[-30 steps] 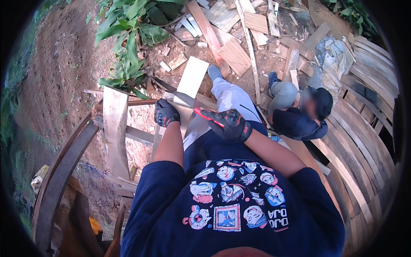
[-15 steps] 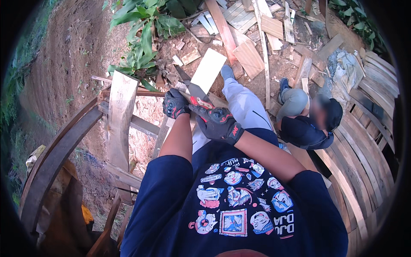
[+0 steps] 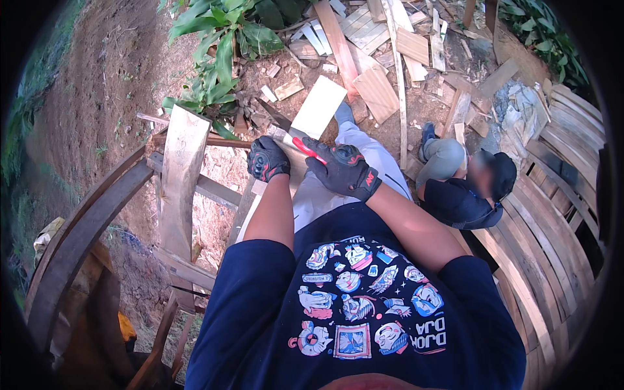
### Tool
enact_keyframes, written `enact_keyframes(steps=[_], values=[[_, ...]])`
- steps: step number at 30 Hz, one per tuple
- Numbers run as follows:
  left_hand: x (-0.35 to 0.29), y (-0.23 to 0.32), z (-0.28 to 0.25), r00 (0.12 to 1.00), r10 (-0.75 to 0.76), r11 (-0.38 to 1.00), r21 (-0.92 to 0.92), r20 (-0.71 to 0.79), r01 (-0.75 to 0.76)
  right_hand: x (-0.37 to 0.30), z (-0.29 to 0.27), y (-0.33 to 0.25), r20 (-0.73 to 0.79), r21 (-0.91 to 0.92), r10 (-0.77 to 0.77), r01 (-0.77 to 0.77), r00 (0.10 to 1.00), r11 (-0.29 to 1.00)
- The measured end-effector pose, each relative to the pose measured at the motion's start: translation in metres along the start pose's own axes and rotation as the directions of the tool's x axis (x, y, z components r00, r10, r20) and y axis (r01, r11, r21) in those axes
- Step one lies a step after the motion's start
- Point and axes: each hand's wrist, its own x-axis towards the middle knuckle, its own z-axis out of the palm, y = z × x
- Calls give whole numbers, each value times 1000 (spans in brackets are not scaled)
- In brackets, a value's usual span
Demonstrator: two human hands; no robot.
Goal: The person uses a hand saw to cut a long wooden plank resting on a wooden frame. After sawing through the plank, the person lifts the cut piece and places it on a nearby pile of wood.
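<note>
My right hand [image 3: 344, 170], in a black and red glove, is wrapped round the red handle of a hand saw [image 3: 277, 116]. Its dark blade points away to the far left, past the left edge of a pale, sunlit board [image 3: 318, 107]. To the left of the handle, my gloved left hand [image 3: 268, 160] is closed on a wooden piece [image 3: 279, 134] in front of me. The fingers are curled under, so their exact grip is partly hidden. Where the saw teeth meet the wood cannot be made out.
Left of me stands a timber frame with an upright plank [image 3: 182, 175] and a curved dark beam [image 3: 84, 227]. At the right, a person in a dark cap [image 3: 465, 201] crouches beside stacked planks [image 3: 552, 247]. Offcuts [image 3: 377, 91] litter the ground ahead, near a leafy plant [image 3: 224, 52].
My right hand has shifted slightly right and away from me with the saw. Less of the blade's flat side shows. My left hand stays nearly where it was.
</note>
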Motion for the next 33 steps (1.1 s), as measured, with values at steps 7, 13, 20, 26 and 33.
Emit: enact_keyframes(steps=[7, 13, 20, 26, 33], values=[[2, 1, 9, 992, 97, 994, 55, -76, -93, 24, 34, 35, -127, -48, -58, 52, 990, 997], [6, 1, 4, 1000, -28, 998, -64, -9, 27, 9, 24, 0, -7, 36, 63, -63, 998, 997], [1, 6, 0, 1000, 15, 1000, 9, 11, -16, 23, 37, 5, 6, 45, 116, -116, 993, 992], [-1, 1, 3, 994, 105, 993, 53, -20, -104, 20, 72, 3, -155, 80, 18, -6, 988, 997], [-1, 8, -8, 1000, 15, 999, -46, -4, -15, 33, 28, 21, 69, 48, 19, -22, 997, 999]])
